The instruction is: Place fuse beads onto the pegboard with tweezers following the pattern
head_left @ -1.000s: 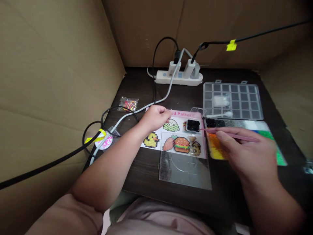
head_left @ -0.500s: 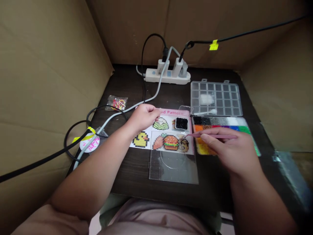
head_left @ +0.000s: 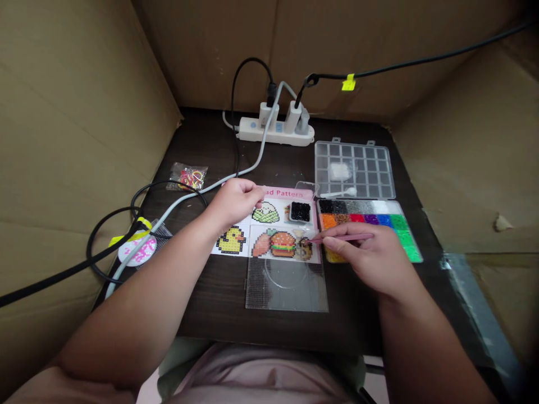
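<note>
My right hand (head_left: 370, 252) grips pink tweezers (head_left: 349, 237) that point left. Their tip is over the brown and yellow figure at the right end of the pattern sheet (head_left: 290, 194), beside a burger picture. A clear pegboard (head_left: 295, 286) covers the lower part of this sheet. My left hand (head_left: 238, 203) is closed in a pinch at the sheet's upper left, by the green and white figure. Whatever its fingertips hold, if anything, is too small to make out. A small tray of black beads (head_left: 300, 211) rests on the sheet between the hands.
On the right lies an open bead case (head_left: 410, 238) with many colours; its clear lid (head_left: 370, 168) holds a white scoop (head_left: 345, 192). A power strip (head_left: 275, 133) stands behind. Cables (head_left: 168, 209) cross the left side near a bag of coloured rings (head_left: 187, 177). Cardboard walls surround the table.
The view has shifted, so most things sit further left. The tweezers' tip has come slightly lower over the brown and yellow figure. My left hand keeps its place by the sheet.
</note>
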The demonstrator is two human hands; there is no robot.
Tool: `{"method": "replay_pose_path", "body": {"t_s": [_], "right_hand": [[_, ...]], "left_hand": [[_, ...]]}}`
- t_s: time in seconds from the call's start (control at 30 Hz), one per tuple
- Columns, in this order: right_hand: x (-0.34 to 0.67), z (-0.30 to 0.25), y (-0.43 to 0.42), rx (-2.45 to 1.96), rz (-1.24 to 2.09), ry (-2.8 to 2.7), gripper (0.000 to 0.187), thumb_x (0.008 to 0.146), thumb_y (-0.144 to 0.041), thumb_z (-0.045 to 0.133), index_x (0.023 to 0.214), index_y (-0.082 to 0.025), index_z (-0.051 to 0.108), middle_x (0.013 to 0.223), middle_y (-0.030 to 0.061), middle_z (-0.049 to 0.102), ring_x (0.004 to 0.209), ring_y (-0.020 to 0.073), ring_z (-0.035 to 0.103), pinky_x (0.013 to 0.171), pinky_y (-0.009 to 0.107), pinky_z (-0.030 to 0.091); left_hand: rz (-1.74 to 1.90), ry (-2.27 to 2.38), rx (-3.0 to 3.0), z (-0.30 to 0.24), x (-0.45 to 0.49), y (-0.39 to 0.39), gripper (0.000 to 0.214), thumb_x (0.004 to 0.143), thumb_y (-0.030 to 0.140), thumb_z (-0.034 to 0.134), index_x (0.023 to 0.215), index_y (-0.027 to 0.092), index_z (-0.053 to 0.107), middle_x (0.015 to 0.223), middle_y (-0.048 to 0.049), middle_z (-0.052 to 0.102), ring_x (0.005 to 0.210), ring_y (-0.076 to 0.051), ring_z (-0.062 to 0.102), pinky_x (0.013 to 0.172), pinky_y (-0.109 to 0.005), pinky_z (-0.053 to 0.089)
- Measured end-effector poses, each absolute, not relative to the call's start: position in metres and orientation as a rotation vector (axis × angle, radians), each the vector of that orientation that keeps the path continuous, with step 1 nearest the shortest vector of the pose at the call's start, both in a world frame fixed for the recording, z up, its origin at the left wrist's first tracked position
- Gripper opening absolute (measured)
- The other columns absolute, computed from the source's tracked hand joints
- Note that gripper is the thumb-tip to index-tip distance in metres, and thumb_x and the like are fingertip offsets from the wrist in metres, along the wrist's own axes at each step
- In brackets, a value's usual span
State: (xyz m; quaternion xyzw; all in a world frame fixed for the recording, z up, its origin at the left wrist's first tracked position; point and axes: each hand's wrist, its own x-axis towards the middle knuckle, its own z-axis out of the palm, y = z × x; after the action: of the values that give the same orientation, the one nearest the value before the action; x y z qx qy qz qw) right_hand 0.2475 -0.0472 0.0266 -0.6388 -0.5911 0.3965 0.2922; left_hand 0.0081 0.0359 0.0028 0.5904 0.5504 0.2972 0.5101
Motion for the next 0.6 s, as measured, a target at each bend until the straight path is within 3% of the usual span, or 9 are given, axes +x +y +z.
{"method": "replay_pose_path", "body": {"t_s": [0.6], "right_hand": [[0.2483, 0.0247, -0.0463, -1.679, 1.103, -1.593, 0.017, 0.072, -0.034, 0.068, 0.077, -0.019, 0.073, 0.080, 0.0058, 0.073, 0.072, 0.0180, 0.067, 0.062, 0.026, 0.054]], "left_hand": [[0.709, 1.351, 1.407, 0.0061, 0.0101, 0.0355, 0.022, 0.075, 0.031, 0.053, 0.059, 0.017, 0.056, 0.055, -0.0015, 0.053, 0.046, -0.007, 0.037, 0.048, -0.026, 0.027]]}}
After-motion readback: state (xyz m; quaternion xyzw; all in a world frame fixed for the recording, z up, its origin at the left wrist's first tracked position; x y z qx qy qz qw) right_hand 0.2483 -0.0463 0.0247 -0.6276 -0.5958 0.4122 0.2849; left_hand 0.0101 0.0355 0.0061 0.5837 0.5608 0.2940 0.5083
